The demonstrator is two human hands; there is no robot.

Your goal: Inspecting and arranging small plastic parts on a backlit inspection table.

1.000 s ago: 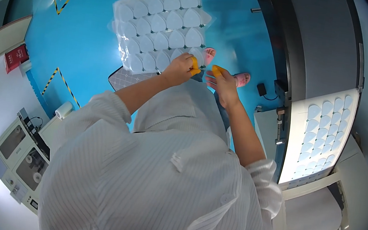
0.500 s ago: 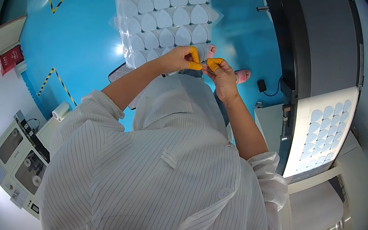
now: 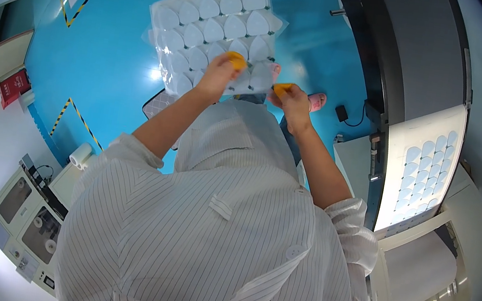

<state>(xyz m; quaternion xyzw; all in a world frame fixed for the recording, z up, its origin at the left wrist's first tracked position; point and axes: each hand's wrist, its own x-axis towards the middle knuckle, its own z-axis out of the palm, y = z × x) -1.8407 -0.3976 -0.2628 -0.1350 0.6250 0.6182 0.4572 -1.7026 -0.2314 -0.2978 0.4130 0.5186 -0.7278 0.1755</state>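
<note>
A clear plastic sheet [image 3: 205, 21] with rows of pale rounded, petal-shaped pieces and small dark tabs spreads out in front of me. My left hand [image 3: 221, 75] is over its near part, yellow finger cots on the fingers; motion blur hides whether anything is between them. At the near right corner of the sheet, my right hand [image 3: 292, 104] has its yellow-cotted fingers pinched together at the edge. What lies right between those fingertips is too small to make out.
To the right stands a large dark grey machine [image 3: 417, 58] with a lit white panel [image 3: 396, 166] bearing similar pieces. White equipment [image 3: 28, 219] is at the left. Black-and-yellow tape [image 3: 76, 118] marks the blue floor [image 3: 114, 46]. Pink slippers [image 3: 317, 102] show beyond my right hand.
My left hand has moved up and left, away from my right hand, over the sheet. The right hand has shifted slightly down and right. More of the sheet's near right corner shows.
</note>
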